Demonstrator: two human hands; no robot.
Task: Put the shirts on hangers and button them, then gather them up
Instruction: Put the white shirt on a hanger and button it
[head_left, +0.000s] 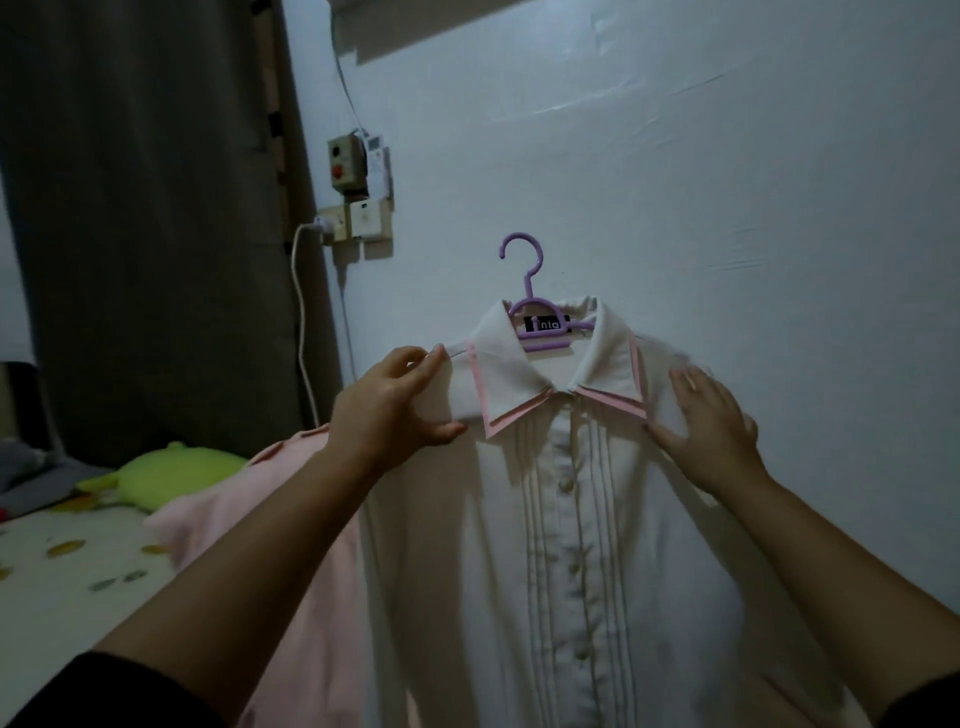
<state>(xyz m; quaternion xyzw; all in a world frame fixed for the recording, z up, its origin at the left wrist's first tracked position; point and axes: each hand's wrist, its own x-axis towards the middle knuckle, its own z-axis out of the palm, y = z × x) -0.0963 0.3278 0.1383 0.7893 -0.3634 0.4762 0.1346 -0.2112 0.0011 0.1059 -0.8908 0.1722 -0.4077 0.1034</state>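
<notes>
Cream shirt (571, 545) with pink-edged collar, buttoned down the front, on purple hanger (530, 291), held up before the pale wall (727, 182). Left hand (395, 405) pinching the shirt's shoulder beside the collar. Right hand (711, 421) flat on the other shoulder, fingers spread. Pink shirt (291, 519) behind the left forearm, over the bed (57, 582).

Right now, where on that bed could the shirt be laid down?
A bare strip of patterned bedsheet lies between the green plush and the pink shirt. It is crowded near the wall: the left hand grips the white shirt, with the right hand flat on it.
</notes>
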